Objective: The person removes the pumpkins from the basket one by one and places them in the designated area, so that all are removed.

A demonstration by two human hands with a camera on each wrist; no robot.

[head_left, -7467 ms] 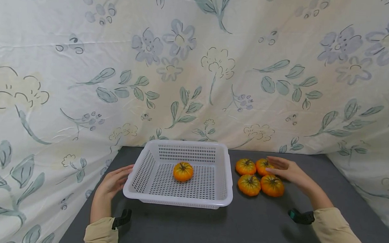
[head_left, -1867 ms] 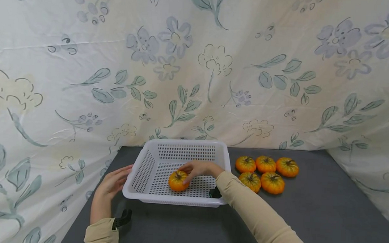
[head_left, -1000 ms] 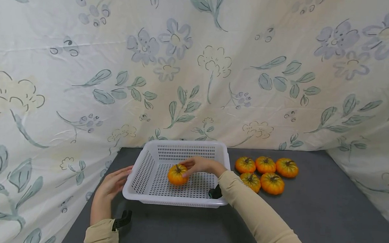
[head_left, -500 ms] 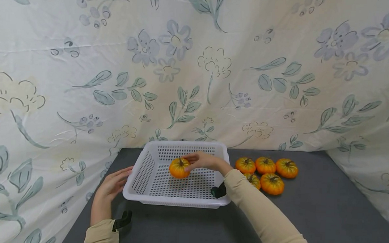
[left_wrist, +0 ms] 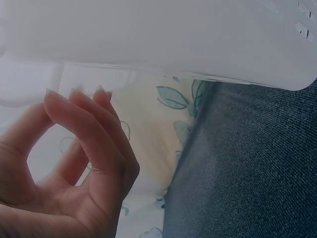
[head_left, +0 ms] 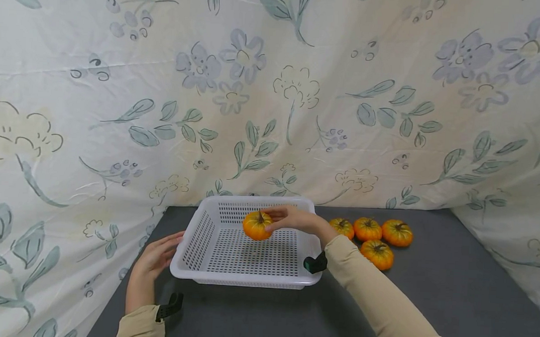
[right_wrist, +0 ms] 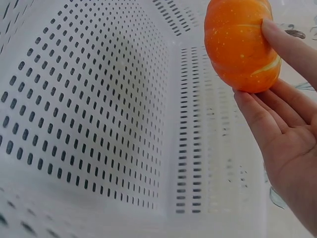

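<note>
A small orange pumpkin (head_left: 256, 226) with a dark stem is raised above the floor of a white perforated plastic basket (head_left: 247, 278). My right hand (head_left: 295, 219) pinches it from the right, thumb on the near side and fingers on the far side. In the right wrist view the pumpkin (right_wrist: 242, 47) sits between the thumb and fingertips, with the basket floor (right_wrist: 94, 104) below. At the basket's left side is my left hand (head_left: 155, 254), fingers loosely bent. In the left wrist view, this hand (left_wrist: 84, 148) has its fingertips right at the rim, with nothing between them and the thumb.
Several more small pumpkins (head_left: 377, 254) stand on the dark grey table (head_left: 455, 277), right of the basket. My right sleeve (head_left: 377, 294) hides part of that area. A floral cloth (head_left: 273, 88) hangs behind the table.
My right hand first reached among the pumpkins at the right, later took hold of the pumpkin inside the basket, and has lifted it up and slightly right. My left hand has stayed put.
</note>
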